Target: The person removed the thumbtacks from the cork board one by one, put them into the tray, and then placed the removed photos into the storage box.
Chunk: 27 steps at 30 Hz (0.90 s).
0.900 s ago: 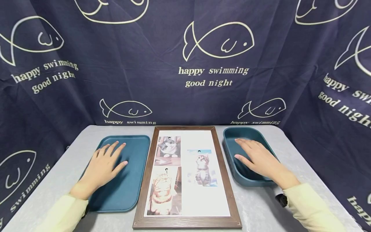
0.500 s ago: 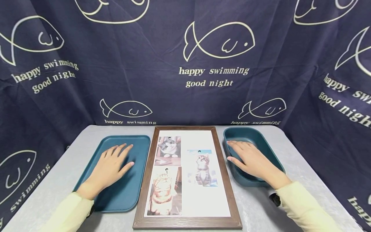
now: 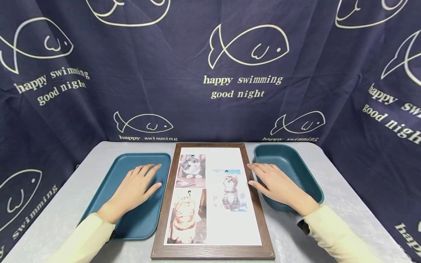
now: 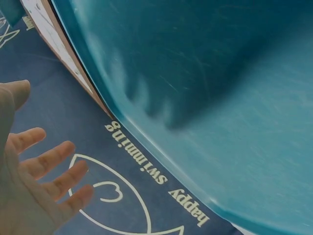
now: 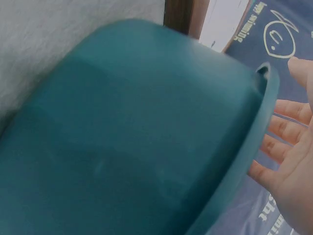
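My left hand (image 3: 133, 190) hovers over the flat teal tray (image 3: 131, 230), its fingers spread and holding nothing; in the left wrist view its shadow falls on the tray. My right hand (image 3: 279, 186) is above the near left rim of the deep teal bin (image 3: 292, 160), fingertips over the right side of the brown wooden frame (image 3: 260, 219). It holds nothing, and its fingers are extended. Inside the frame, a white board (image 3: 227, 228) bears a grey-and-white cat picture (image 3: 192, 171), an orange cat picture (image 3: 185, 219) and a sitting kitten picture (image 3: 230, 191), each with a small dark dot near its top.
A grey tabletop (image 3: 289, 233) carries the tray, frame and bin side by side. A dark blue curtain (image 3: 184, 73) with fish drawings and lettering encloses the back and both sides. Dark bands show at both sleeve cuffs.
Both hands have moved inward: the left one rightward across the tray, the right one leftward from over the bin to the frame's edge. Tray, frame and bin stay put.
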Each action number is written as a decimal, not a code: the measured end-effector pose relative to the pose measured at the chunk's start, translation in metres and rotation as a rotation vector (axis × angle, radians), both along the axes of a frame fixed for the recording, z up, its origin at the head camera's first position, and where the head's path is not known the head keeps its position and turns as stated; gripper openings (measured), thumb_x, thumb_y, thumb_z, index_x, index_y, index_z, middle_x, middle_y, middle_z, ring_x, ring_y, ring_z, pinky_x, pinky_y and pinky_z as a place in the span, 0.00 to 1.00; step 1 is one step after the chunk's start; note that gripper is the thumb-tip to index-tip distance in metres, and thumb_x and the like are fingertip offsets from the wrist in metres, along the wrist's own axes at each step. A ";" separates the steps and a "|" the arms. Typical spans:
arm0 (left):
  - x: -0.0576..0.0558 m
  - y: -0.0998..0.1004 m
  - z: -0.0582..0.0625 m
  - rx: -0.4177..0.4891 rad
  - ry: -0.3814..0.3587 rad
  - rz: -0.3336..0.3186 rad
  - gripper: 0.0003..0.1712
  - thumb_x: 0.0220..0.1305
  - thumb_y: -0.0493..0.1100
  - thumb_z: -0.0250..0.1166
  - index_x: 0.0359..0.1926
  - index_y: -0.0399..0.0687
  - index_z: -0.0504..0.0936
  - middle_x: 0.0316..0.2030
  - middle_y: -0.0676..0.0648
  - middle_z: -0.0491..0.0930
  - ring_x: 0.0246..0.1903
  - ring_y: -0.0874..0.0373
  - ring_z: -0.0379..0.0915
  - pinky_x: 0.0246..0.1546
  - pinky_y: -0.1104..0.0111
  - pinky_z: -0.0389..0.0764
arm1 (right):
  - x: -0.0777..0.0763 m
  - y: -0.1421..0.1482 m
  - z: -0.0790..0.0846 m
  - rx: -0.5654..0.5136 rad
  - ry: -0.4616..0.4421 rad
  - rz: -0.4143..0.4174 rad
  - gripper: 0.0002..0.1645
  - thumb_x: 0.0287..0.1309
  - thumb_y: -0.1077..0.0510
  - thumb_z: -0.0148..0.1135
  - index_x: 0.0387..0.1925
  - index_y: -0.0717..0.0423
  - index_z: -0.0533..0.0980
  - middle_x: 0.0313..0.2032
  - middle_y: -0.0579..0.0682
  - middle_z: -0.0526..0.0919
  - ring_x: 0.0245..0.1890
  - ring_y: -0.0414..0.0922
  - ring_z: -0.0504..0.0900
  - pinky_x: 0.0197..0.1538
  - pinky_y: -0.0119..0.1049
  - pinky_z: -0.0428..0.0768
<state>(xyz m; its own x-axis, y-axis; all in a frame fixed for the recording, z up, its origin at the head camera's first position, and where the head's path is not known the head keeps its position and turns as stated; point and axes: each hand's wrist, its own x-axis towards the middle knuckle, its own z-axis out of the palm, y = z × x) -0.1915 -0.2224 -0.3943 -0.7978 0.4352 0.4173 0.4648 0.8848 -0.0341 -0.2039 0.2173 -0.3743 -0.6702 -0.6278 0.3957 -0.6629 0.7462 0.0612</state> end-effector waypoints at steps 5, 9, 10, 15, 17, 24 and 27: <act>-0.003 0.009 0.001 0.016 -0.003 -0.033 0.33 0.59 0.56 0.59 0.62 0.47 0.66 0.53 0.41 0.72 0.52 0.43 0.68 0.48 0.48 0.69 | 0.003 -0.009 -0.002 0.002 0.023 0.032 0.31 0.54 0.48 0.61 0.56 0.60 0.70 0.50 0.55 0.77 0.50 0.52 0.76 0.51 0.48 0.72; -0.005 0.016 0.001 0.015 -0.017 -0.048 0.33 0.59 0.56 0.59 0.61 0.47 0.67 0.52 0.42 0.73 0.51 0.44 0.69 0.48 0.49 0.69 | 0.004 -0.015 -0.004 0.022 0.029 0.058 0.29 0.53 0.49 0.61 0.54 0.60 0.71 0.49 0.54 0.78 0.49 0.50 0.77 0.50 0.47 0.72; -0.005 0.018 0.001 0.015 -0.021 -0.054 0.33 0.59 0.56 0.59 0.61 0.47 0.67 0.52 0.42 0.73 0.52 0.44 0.69 0.48 0.49 0.69 | 0.004 -0.017 -0.005 0.026 0.031 0.064 0.28 0.54 0.49 0.61 0.54 0.60 0.72 0.49 0.54 0.78 0.48 0.50 0.77 0.50 0.47 0.73; -0.006 0.027 0.002 0.003 -0.034 -0.075 0.32 0.61 0.57 0.57 0.61 0.47 0.67 0.53 0.43 0.73 0.52 0.46 0.69 0.50 0.50 0.69 | 0.006 -0.023 -0.009 0.037 0.033 0.088 0.28 0.54 0.48 0.61 0.53 0.59 0.72 0.47 0.53 0.79 0.47 0.49 0.78 0.49 0.45 0.73; -0.007 0.031 0.003 -0.001 -0.035 -0.085 0.32 0.61 0.57 0.57 0.61 0.47 0.67 0.53 0.43 0.73 0.52 0.46 0.69 0.49 0.51 0.69 | 0.007 -0.025 -0.011 0.045 0.034 0.096 0.28 0.54 0.48 0.61 0.53 0.59 0.72 0.47 0.53 0.79 0.47 0.49 0.78 0.48 0.45 0.74; -0.012 0.043 0.005 0.009 -0.023 -0.124 0.30 0.60 0.55 0.58 0.60 0.47 0.68 0.52 0.43 0.73 0.51 0.46 0.70 0.49 0.52 0.70 | 0.009 -0.031 -0.018 0.061 0.061 0.123 0.27 0.52 0.49 0.63 0.50 0.60 0.74 0.45 0.53 0.80 0.45 0.49 0.78 0.48 0.45 0.75; -0.015 0.050 0.004 0.005 -0.008 -0.148 0.28 0.60 0.54 0.59 0.58 0.45 0.69 0.52 0.43 0.74 0.50 0.46 0.70 0.48 0.52 0.71 | 0.010 -0.033 -0.022 0.068 0.068 0.131 0.27 0.51 0.49 0.64 0.50 0.60 0.74 0.45 0.53 0.80 0.45 0.48 0.78 0.47 0.44 0.75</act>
<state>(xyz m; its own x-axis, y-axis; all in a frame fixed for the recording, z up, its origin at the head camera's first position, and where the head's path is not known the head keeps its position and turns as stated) -0.2062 -0.1722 -0.3900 -0.7280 0.5464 0.4141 0.5907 0.8065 -0.0256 -0.1943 0.1841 -0.3963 -0.5542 -0.7350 0.3905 -0.7468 0.6464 0.1567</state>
